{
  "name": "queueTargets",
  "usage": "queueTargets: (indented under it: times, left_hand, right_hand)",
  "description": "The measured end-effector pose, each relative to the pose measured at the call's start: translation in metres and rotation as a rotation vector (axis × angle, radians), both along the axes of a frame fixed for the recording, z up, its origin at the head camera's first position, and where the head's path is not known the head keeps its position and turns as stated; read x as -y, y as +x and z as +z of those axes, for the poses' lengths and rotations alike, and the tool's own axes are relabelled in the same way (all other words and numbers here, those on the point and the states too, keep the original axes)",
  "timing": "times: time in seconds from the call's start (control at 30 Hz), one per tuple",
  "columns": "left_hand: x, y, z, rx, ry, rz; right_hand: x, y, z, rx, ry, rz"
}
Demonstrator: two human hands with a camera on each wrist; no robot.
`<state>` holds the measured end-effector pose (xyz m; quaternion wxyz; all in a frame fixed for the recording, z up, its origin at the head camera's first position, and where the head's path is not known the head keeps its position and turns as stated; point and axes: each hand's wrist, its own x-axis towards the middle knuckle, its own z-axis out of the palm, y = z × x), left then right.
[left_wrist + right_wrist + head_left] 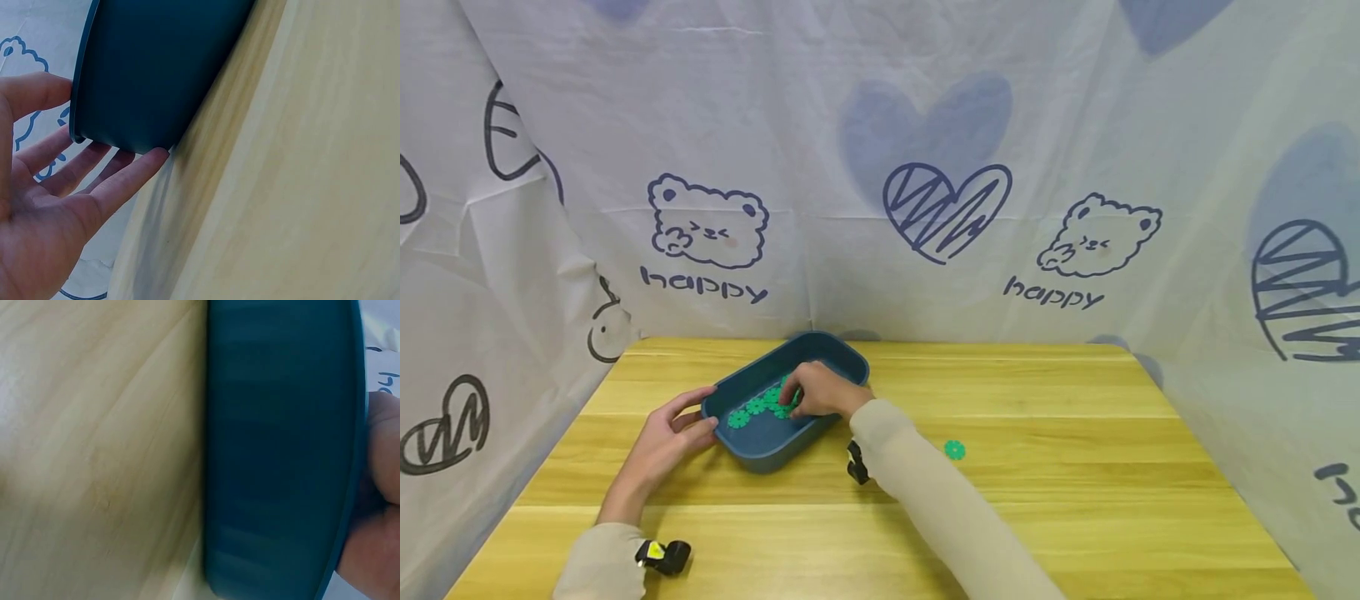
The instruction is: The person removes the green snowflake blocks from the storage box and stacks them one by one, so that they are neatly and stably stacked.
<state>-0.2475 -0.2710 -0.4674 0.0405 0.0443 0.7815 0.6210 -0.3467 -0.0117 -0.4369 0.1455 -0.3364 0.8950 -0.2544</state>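
Observation:
A dark blue-green rectangular bin (767, 458) stands slantwise near the table's back left. Several green notched discs (739, 419) lie loose on its floor. My left hand (662, 437) is at the bin's near-left end. In the left wrist view its extended fingers (128, 181) touch the bin's outer wall, with one fingertip at the rim. My right hand (820, 390) reaches down inside the bin, fingers bent among the discs. Whether it grips a disc cannot be made out. The right wrist view has the bin wall (281, 450) hiding the fingertips.
One green notched disc (954, 450) lies by itself on the wooden table (1075, 467), right of the bin and beyond the right forearm. A white curtain (820, 250) printed with hearts and bears hangs behind the table and along both sides.

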Motion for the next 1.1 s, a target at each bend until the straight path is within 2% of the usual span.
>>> queueTargets:
  times: [0.2, 0.53, 1.1]
  left_hand:
    - [0.000, 0.000, -0.001, -0.004, 0.011, -0.003]
    - [0.000, 0.000, 0.000, -0.005, 0.004, 0.001]
    - [0.001, 0.002, 0.000, -0.011, 0.010, 0.001]
  right_hand:
    - [0.007, 0.000, -0.002, 0.018, 0.082, -0.007]
    - [0.014, -0.002, -0.005, 0.008, 0.093, -0.013]
    - [0.014, -0.001, -0.003, -0.058, 0.154, -0.018]
